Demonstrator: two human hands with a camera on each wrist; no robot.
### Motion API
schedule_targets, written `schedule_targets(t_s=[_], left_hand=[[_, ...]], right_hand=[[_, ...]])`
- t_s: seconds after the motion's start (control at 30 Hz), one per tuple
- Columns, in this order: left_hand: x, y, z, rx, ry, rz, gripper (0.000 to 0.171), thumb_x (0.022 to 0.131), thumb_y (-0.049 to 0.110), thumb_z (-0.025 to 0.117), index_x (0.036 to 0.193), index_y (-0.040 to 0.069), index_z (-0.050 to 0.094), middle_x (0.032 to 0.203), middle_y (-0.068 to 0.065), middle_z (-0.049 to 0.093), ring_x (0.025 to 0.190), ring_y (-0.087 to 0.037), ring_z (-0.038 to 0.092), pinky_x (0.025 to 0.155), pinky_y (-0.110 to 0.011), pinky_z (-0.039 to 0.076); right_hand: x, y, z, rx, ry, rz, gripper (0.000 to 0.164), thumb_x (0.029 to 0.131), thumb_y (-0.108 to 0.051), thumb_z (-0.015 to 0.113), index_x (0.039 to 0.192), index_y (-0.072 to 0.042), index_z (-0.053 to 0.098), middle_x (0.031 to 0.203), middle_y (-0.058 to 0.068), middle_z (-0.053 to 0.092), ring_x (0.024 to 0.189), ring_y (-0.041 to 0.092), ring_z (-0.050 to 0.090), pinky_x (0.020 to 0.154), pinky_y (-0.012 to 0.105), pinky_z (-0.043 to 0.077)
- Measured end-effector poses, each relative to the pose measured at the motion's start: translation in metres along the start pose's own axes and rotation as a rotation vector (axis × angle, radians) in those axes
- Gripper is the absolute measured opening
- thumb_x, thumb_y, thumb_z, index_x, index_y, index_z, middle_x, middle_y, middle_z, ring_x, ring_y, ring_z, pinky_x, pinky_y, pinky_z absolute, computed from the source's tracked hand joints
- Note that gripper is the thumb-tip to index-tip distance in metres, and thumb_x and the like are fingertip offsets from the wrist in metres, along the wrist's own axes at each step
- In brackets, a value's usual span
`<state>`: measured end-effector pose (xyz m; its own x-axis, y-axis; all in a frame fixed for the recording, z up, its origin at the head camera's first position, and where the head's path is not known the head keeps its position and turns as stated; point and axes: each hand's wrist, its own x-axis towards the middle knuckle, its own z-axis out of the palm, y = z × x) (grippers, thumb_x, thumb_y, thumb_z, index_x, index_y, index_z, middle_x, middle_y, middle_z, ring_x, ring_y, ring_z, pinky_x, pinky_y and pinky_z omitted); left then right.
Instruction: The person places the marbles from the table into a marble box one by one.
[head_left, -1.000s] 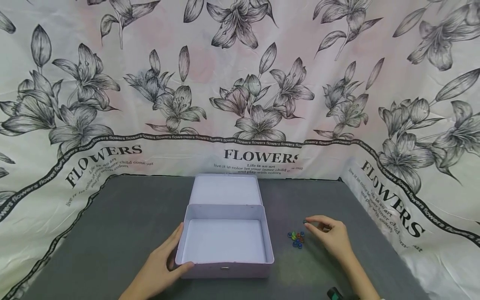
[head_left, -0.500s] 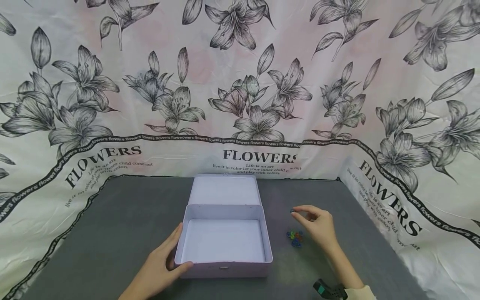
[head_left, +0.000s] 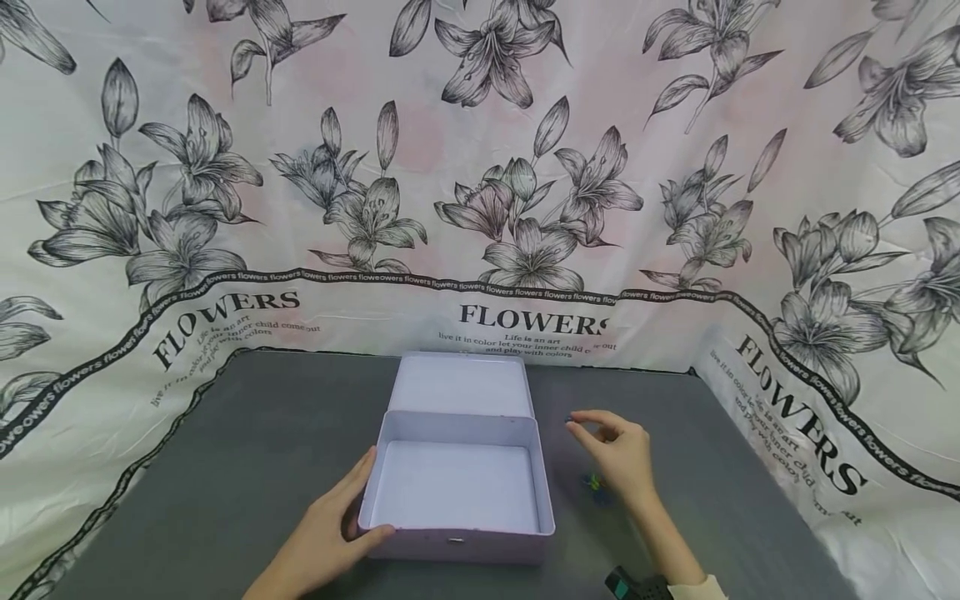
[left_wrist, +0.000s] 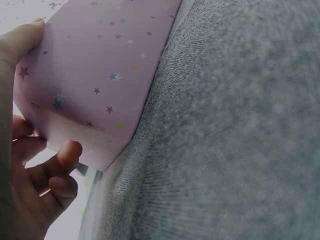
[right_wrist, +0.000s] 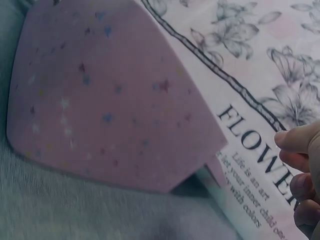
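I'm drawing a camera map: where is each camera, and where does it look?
Head: on the person's head, facing forward and down at the open pale-purple rectangular box; left hand and right hand show.
Left wrist: on that wrist, facing the box and grey tabletop; left hand shows.
Right wrist: on that wrist, facing the box and white flower-printed cloth; part of right hand shows.
Wrist views share: the box's starry outside.

Box (head_left: 456, 487): outside pale pink, printed with small stars (left_wrist: 57, 103) in blue, red, white and yellow; inside plain pale lavender, as is the inner face of the lid (head_left: 461, 385). Small pieces (head_left: 596, 490): blue and yellow-green. Table (head_left: 247, 450): plain grey. Cloth (head_left: 420, 154): white with pink patches, grey line-drawn lilies (head_left: 531, 257), black lettering (head_left: 528, 320) and a black band (head_left: 450, 286) lettered in white. Sleeve (head_left: 699, 590): cream.
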<state>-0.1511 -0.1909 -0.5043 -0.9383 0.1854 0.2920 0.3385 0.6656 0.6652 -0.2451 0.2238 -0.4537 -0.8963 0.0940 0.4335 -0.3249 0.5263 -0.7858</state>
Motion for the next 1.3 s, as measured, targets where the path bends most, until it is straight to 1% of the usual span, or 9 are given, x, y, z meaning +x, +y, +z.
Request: schedule_targets(t_s=[0.1,0.17,0.4,0.57,0.7,0.8,0.9,1.07,1.3], left_hand=[[0.000,0.000,0.001,-0.024,-0.004,-0.011,0.103,0.088,0.055,0.084,0.169,0.019,0.032,0.172,0.000,0.031,0.152,-0.024,0.039,0.113,-0.034,0.047],[-0.001,0.000,0.000,-0.035,-0.005,-0.020,0.102,0.088,0.052,0.084,0.169,0.020,0.031,0.172,-0.001,0.031,0.152,-0.024,0.038,0.113,-0.032,0.047],[-0.002,0.001,0.001,0.015,-0.019,-0.015,0.101,0.090,0.054,0.082,0.169,0.017,0.031,0.171,-0.006,0.035,0.152,-0.024,0.039,0.113,-0.045,0.049],[0.000,0.001,0.002,0.019,-0.021,-0.009,0.102,0.090,0.054,0.082,0.168,0.013,0.032,0.171,-0.007,0.035,0.151,-0.024,0.040,0.113,-0.047,0.050],[0.002,0.002,0.002,-0.010,-0.041,-0.031,0.102,0.090,0.055,0.082,0.169,0.017,0.030,0.172,-0.007,0.034,0.152,-0.025,0.039,0.113,-0.044,0.050],[0.002,0.003,0.001,-0.013,-0.044,-0.036,0.102,0.090,0.055,0.082,0.170,0.019,0.029,0.172,-0.008,0.033,0.152,-0.027,0.040,0.113,-0.048,0.049],[0.002,0.005,0.001,0.001,-0.034,-0.034,0.103,0.089,0.054,0.083,0.169,0.019,0.029,0.171,-0.009,0.035,0.151,-0.029,0.041,0.112,-0.054,0.049],[0.001,0.005,0.002,-0.005,-0.033,-0.040,0.103,0.088,0.055,0.083,0.169,0.020,0.029,0.171,-0.009,0.034,0.151,-0.030,0.042,0.112,-0.053,0.049],[0.002,0.005,0.003,-0.006,-0.030,-0.045,0.103,0.088,0.055,0.084,0.169,0.019,0.031,0.171,-0.008,0.034,0.151,-0.030,0.042,0.111,-0.053,0.049]], right_hand=[[0.002,-0.005,0.007,-0.004,0.011,-0.033,0.014,0.088,-0.015,0.088,0.101,-0.013,0.085,0.066,0.006,0.069,0.045,0.002,0.040,0.042,0.020,0.030],[0.003,-0.009,0.012,0.008,0.006,-0.064,0.014,0.088,-0.014,0.088,0.101,-0.012,0.085,0.067,0.005,0.069,0.047,0.003,0.041,0.043,0.020,0.030],[0.004,-0.021,0.027,0.035,0.010,-0.100,0.014,0.085,-0.010,0.090,0.098,-0.014,0.086,0.055,-0.006,0.057,0.047,0.000,0.036,0.043,0.017,0.026],[0.005,-0.027,0.037,0.043,-0.007,-0.116,0.014,0.085,-0.008,0.089,0.098,-0.014,0.086,0.057,-0.005,0.059,0.047,0.000,0.037,0.044,0.017,0.027],[0.006,-0.032,0.046,0.045,-0.021,-0.136,0.014,0.086,-0.011,0.090,0.098,-0.015,0.086,0.060,-0.003,0.061,0.047,0.000,0.037,0.043,0.019,0.029],[0.006,-0.036,0.053,0.061,-0.041,-0.152,0.014,0.086,-0.012,0.089,0.100,-0.015,0.085,0.057,-0.003,0.057,0.047,0.000,0.036,0.044,0.020,0.029],[0.005,-0.041,0.059,0.072,-0.067,-0.161,0.014,0.087,-0.013,0.089,0.101,-0.015,0.085,0.055,-0.005,0.053,0.046,0.001,0.035,0.044,0.020,0.030],[0.004,-0.047,0.073,0.065,-0.091,-0.187,0.012,0.089,-0.012,0.087,0.101,-0.015,0.085,0.058,-0.005,0.058,0.044,0.001,0.035,0.043,0.020,0.030],[0.005,-0.055,0.094,0.080,-0.112,-0.245,0.013,0.088,-0.010,0.087,0.101,-0.012,0.085,0.058,-0.005,0.058,0.043,-0.003,0.031,0.042,0.019,0.028]])
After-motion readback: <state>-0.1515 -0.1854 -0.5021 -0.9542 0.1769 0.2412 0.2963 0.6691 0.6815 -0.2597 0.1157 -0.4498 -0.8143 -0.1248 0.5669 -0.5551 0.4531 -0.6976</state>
